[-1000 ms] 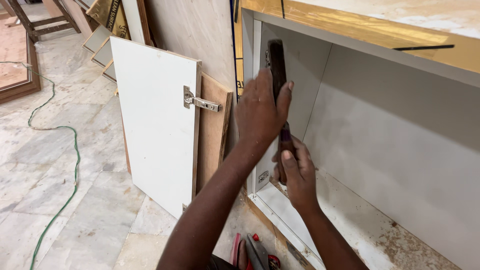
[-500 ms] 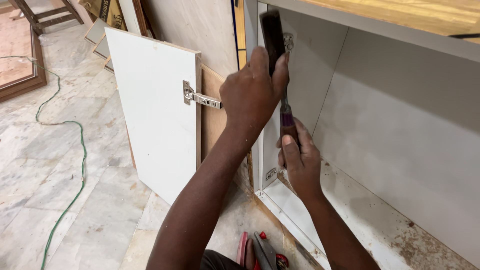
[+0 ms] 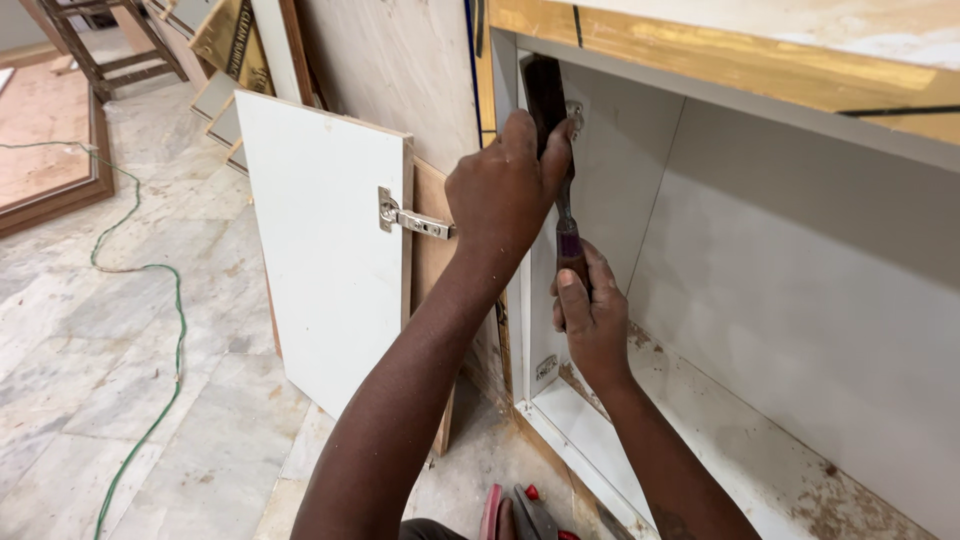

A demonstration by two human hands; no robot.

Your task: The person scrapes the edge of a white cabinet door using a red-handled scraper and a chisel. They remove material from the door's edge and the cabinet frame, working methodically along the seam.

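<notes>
Inside the open front of a white cabinet (image 3: 800, 300), both of my hands work at its left side panel. My left hand (image 3: 505, 190) is closed in a fist around a dark, flat tool head (image 3: 545, 90) held high against the panel, just beside a small metal hinge plate (image 3: 575, 118) fixed there. My right hand (image 3: 590, 315) sits lower, fingers wrapped shut around the purple handle of a screwdriver (image 3: 568, 240) whose shaft runs upward toward the left hand. I cannot tell exactly where the tip meets the panel, because the left fist covers it.

Lower on the same panel, near the cabinet floor, a second small mounting plate (image 3: 546, 366) is already in place. Sawdust lies scattered across the cabinet floor.

To the left, a white cabinet door (image 3: 320, 270) leans upright against stacked boards, well apart from the cabinet, with a metal hinge (image 3: 410, 220) already fitted on its right edge. Judging by this, the hardware is mounted or nearly so, while the door itself is not yet hung.

Farther left, a green cable (image 3: 150, 350) snakes over the marble floor (image 3: 100, 400). Near my knees, red-handled tools (image 3: 515, 510) lie on the ground.
</notes>
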